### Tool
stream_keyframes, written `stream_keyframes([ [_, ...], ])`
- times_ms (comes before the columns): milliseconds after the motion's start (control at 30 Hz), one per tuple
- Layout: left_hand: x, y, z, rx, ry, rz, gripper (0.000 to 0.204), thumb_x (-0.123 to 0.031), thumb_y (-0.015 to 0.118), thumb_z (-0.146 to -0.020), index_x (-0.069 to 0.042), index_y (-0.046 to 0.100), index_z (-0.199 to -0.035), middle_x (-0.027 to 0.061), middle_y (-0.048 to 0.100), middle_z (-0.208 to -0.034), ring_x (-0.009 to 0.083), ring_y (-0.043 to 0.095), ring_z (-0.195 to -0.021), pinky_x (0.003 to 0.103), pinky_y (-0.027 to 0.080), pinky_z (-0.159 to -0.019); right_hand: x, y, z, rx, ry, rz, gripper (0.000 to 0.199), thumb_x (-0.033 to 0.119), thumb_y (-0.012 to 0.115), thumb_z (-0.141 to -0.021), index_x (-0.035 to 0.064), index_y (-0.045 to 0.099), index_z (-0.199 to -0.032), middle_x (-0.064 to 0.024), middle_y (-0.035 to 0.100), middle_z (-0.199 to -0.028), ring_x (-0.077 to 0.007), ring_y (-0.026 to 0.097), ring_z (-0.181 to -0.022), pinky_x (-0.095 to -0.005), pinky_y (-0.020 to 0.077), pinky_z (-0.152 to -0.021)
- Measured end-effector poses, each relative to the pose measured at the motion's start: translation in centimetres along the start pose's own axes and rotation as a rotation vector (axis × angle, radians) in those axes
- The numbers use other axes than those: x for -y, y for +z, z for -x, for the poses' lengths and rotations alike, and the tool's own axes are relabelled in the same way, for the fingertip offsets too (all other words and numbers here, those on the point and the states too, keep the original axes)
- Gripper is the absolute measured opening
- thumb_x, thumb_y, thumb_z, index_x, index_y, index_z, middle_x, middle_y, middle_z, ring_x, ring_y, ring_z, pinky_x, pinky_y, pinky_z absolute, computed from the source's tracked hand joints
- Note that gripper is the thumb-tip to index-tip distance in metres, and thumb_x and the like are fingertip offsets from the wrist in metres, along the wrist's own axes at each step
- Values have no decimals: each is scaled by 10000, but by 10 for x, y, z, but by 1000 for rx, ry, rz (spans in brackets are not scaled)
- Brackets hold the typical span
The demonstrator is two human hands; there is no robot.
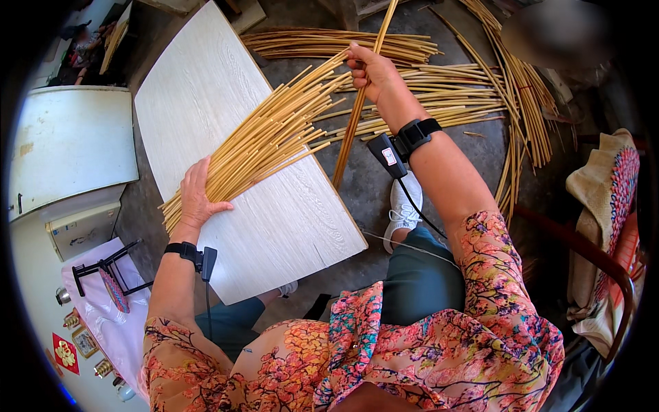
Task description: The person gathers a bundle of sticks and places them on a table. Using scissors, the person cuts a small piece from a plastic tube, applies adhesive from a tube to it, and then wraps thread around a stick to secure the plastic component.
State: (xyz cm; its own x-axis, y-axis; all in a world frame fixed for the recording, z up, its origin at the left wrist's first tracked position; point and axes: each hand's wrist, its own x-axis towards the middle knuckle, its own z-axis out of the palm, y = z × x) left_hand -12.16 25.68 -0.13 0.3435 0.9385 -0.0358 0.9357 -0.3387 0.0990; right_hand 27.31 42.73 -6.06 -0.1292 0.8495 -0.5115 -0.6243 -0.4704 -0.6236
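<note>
A thick bundle of thin yellow-brown canes [274,130] lies slantwise over the white wood-grain board [274,240], its far ends fanning out past the board's edge. My left hand [197,196] is wrapped over the near end of the bundle, thumb on one side and fingers on the other. Beyond the far end, my right hand [371,72] is closed, with a few long, darker canes [349,144] running through its curled fingers. Its thumb and forefinger pinch at the tip of a cane from the bundle; the exact grip is partly hidden.
More canes lie on the grey floor in several piles: a dark pile [329,44], a paler pile [446,93] and a long bundle [525,103]. A chair with a woven cover [600,199] stands at right. A white cabinet [75,144] and cloth-covered table [103,302] are at left.
</note>
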Motion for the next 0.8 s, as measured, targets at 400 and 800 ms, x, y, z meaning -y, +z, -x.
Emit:
stream_keyframes([
  [400,3,1,1,-9,12,7,1201,-736,634,-392,-56,331,-1334,154,449,-1262,331,396,-1166,438,319,-961,-1,5,6,19,-13,-17,208,247,642,-831,47,587,-809,-8,529,-659,-52,362,-498,-184,270,-399],
  [800,2,0,1,-25,22,21,1181,-738,628,-404,-56,343,-1324,154,455,-1258,333,402,-1163,441,326,-956,-6,13,8,-58,-112,83,118,104,667,-780,6,602,-780,-31,546,-641,-49,382,-486,-186,269,-391],
])
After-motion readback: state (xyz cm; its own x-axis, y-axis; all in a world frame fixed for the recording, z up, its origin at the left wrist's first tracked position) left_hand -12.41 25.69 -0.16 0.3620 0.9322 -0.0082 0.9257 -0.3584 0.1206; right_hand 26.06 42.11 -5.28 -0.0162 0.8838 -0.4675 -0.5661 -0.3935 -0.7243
